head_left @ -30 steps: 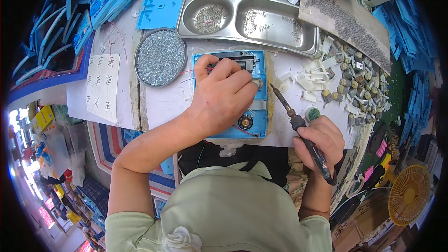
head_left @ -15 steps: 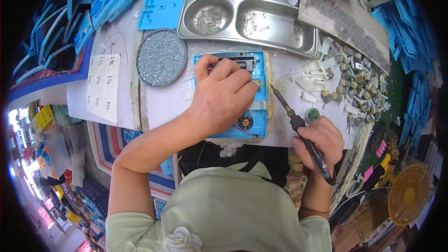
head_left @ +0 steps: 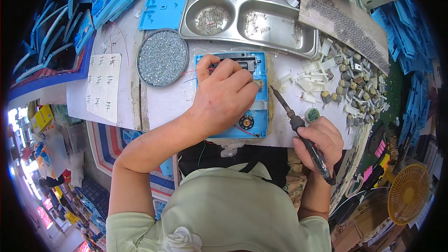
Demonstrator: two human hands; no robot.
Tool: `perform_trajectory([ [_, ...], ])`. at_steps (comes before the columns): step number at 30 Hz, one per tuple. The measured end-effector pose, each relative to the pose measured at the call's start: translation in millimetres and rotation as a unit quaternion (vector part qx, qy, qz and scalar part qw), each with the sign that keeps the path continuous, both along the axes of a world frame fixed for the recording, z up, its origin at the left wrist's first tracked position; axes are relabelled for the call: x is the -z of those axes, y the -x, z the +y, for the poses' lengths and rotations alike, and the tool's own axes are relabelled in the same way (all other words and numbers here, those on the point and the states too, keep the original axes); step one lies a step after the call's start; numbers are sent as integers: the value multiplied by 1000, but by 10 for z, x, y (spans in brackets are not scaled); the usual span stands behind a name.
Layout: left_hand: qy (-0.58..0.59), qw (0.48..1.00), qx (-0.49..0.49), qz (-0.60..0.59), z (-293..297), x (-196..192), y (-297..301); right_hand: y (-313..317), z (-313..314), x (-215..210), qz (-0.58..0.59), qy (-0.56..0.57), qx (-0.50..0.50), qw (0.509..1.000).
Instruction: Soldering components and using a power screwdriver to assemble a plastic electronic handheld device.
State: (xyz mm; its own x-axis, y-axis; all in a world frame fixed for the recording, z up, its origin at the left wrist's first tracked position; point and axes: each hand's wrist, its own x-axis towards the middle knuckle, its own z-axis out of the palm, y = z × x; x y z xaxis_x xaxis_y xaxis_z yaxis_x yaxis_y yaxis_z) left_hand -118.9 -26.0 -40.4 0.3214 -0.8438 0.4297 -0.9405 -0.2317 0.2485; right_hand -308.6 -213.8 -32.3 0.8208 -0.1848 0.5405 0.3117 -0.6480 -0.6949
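Note:
My left hand [head_left: 223,94] is bent over a blue plastic casing [head_left: 262,120], its fingers curled down into the upper part. What the fingertips grip is hidden beneath the hand; a red wire and a dark part show beside them. Inside the casing a small round speaker [head_left: 246,122] sits near the lower edge. My right hand [head_left: 323,141] is closed around the handle of a soldering iron [head_left: 298,122]. The iron's tip points up and left, just right of the casing and apart from it. Next to that hand stands a small container with green contents [head_left: 311,114].
A round dish of small metal screws [head_left: 162,58] stands left of the casing. Behind it lies a steel compartment tray [head_left: 233,7] with springs. Small motors and white plastic pieces [head_left: 357,81] are heaped at right. Blue casings [head_left: 107,4] pile up at far left.

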Motion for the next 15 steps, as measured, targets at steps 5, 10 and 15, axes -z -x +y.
perform_trajectory([
  [5,3,1000,3,0,-8,0,0,7,1,8,1,2,2,1000],
  [10,18,1000,9,-3,14,20,-13,-2,0,4,-1,-1,-2,1000],
  [15,93,989,-92,67,220,-206,-171,46,-17,-22,2,0,13,1000],
])
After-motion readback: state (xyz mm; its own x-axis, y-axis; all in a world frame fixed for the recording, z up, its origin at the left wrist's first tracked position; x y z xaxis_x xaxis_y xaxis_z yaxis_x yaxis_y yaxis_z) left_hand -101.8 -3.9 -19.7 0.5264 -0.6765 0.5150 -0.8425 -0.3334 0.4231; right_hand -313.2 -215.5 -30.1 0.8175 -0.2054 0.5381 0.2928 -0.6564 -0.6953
